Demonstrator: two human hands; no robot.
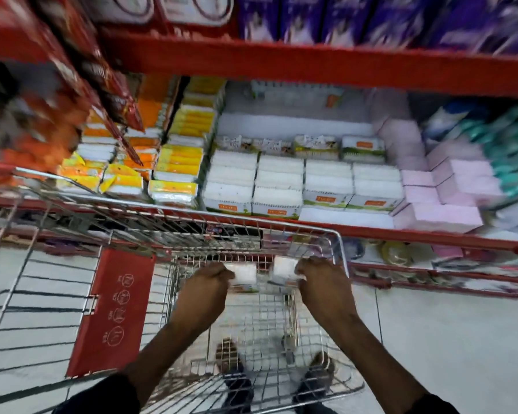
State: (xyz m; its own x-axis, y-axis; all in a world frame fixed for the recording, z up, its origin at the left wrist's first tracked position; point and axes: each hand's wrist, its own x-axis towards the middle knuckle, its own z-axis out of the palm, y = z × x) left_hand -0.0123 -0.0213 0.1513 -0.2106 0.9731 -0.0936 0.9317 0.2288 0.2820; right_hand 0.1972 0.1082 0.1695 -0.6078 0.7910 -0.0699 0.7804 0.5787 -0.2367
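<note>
Supermarket aisle, red shelving (311, 67) across upper frame. Lower centre: left hand (205, 282) grasps one white pack (242, 273), right hand (320, 282) grasps a second white pack (284, 268). Both are held over the wire trolley (296, 225), probably for dropping in. Matching stock (278, 180) fills the mid-frame shelf.

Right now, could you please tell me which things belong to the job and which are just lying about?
In the job: left hand gripping the left white pack; right hand gripping the right white pack; wire trolley beneath them.
Lying about: shelf white packs; yellow packs; pink packs; red trolley flap.
</note>
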